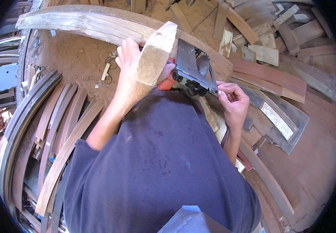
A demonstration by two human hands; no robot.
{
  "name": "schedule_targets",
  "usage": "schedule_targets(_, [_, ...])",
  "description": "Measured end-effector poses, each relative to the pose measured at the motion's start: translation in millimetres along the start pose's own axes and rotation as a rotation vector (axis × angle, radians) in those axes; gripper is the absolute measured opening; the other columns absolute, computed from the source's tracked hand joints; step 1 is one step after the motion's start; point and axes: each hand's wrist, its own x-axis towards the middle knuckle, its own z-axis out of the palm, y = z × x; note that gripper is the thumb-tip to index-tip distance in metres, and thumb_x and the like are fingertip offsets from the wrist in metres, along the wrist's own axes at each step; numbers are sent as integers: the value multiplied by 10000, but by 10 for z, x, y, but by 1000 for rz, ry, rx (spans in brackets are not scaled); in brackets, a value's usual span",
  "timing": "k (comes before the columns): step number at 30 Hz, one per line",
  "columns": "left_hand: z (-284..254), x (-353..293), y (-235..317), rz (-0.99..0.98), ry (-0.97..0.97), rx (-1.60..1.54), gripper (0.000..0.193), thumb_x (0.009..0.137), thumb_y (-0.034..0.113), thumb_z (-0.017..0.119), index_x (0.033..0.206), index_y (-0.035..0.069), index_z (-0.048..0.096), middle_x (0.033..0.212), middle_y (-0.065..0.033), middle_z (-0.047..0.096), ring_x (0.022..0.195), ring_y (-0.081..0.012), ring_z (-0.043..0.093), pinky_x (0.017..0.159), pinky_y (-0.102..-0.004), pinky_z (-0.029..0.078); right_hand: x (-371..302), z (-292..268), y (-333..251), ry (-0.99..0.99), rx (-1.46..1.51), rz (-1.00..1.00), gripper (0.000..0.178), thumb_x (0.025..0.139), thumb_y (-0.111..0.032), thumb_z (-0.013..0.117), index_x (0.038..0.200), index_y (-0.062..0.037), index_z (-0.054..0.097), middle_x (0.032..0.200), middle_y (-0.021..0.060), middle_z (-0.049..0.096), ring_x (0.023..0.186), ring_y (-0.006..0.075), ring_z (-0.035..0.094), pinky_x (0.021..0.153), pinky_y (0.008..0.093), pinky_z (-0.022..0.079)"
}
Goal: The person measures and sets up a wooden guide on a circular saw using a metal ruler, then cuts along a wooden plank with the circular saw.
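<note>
In front of my body is a red and black power tool (193,68) that looks like a belt sander, its flat black plate and rollers bare. My right hand (236,97) pinches the black frame's near right corner between thumb and fingers. My left hand (127,64) is at the tool's left side with curled fingers. Its thumb shows beside the red body. A tan, tapering, worn-looking piece (155,56) covers much of that hand; whether it is wood or a sanding belt I cannot tell. What the left fingers grip is hidden.
A long curved wooden beam (86,25) lies beyond my hands. Curved wooden strips (65,120) are stacked at the left. Board offcuts (267,54) are heaped at the far right, and flat brown boards (271,79) lie near my right hand. The ground (74,52) is brown and dusty.
</note>
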Motion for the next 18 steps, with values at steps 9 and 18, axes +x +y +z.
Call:
schedule_targets(9, [-17,-399,16,-275,-126,-652,476,980,293,776,1335,26,605,1177,-124,592,1080,-218,591,968,-353,490,2,30,-22,26,28,-14,105,881,121,697,947,43,720,1055,152,767,1091,232,724,1004,361,550])
schedule_targets(18, [108,-293,57,-431,-555,-973,248,1123,250,581,1181,20,657,953,-25,667,832,-100,612,787,-275,508,-15,47,-49,39,26,38,101,879,112,694,945,39,721,1070,155,767,1068,196,719,964,333,554])
